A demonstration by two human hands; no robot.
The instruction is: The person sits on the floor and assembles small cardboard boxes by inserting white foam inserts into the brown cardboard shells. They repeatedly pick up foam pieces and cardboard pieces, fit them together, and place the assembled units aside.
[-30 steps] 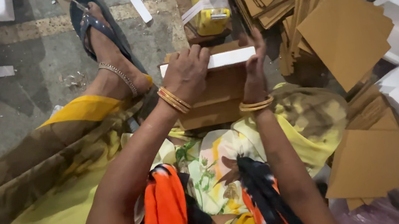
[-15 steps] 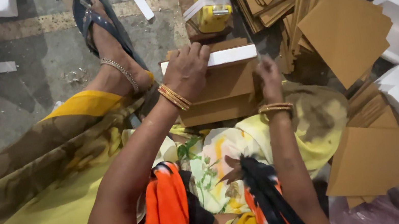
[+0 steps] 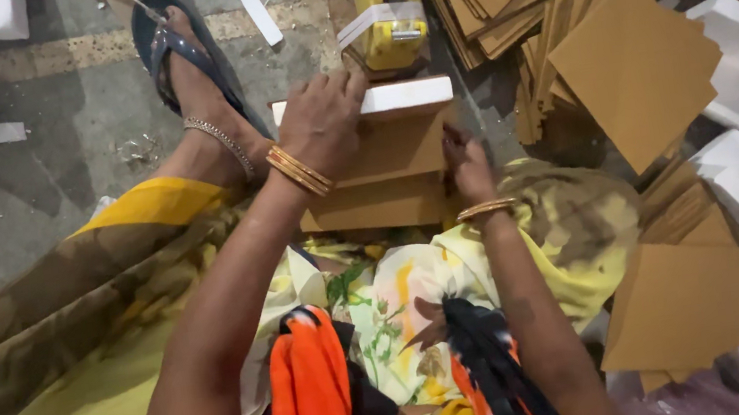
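My left hand [image 3: 320,123] presses flat on the white foam strip [image 3: 402,96], right hand [image 3: 467,166] pinching the cardboard box [image 3: 384,172] at 3 o'clock; uneven pressure could snap the foam

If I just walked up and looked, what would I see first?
Probably the two hands in the middle: the left hand lies flat on a white foam block atop a brown cardboard box, and the right hand touches the box's right side. Next, the yellow tape dispenser just behind the box, and the messy pile of brown cardboard sheets spread out on the right.
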